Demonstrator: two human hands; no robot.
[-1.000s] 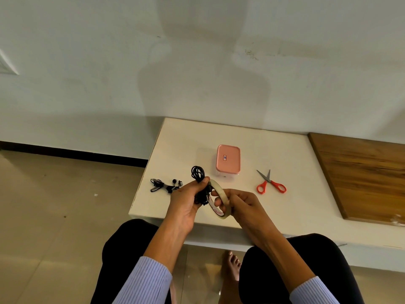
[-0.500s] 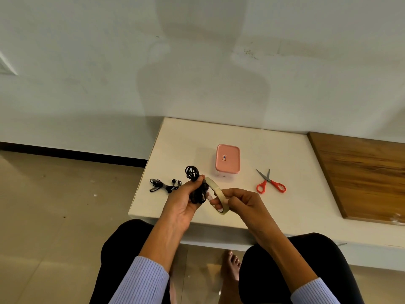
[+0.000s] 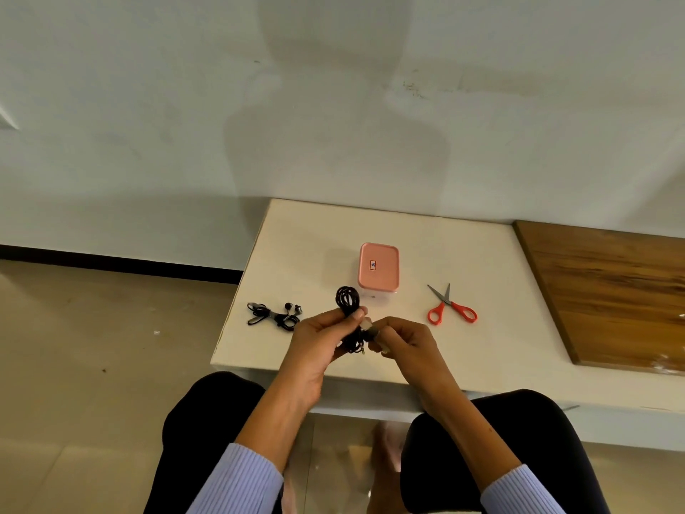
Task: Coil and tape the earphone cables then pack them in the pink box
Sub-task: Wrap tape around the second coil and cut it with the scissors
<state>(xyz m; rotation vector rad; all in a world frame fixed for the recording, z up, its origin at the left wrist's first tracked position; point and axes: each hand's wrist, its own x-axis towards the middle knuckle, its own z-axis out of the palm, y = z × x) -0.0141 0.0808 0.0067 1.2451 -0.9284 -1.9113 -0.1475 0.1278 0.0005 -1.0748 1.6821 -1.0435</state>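
Fingers (image 3: 356, 314) of left hand (image 3: 315, 343) grip coiled earphone cable (image 3: 347, 299); right hand (image 3: 404, 341) pinches tape (image 3: 371, 330).

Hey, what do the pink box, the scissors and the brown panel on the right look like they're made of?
Pink box: probably plastic, with a smooth matt lid, rounded moulded corners and a small label.
Scissors: grey blades that look like metal, with glossy red handle loops, likely plastic.
Brown panel: wood or a wood-look laminate. Streaky grain shows, with a slight sheen; which one is unclear.

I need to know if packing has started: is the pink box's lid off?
No: the pink box stands on the white table with its lid on, while the left hand grips the coiled earphone cable.
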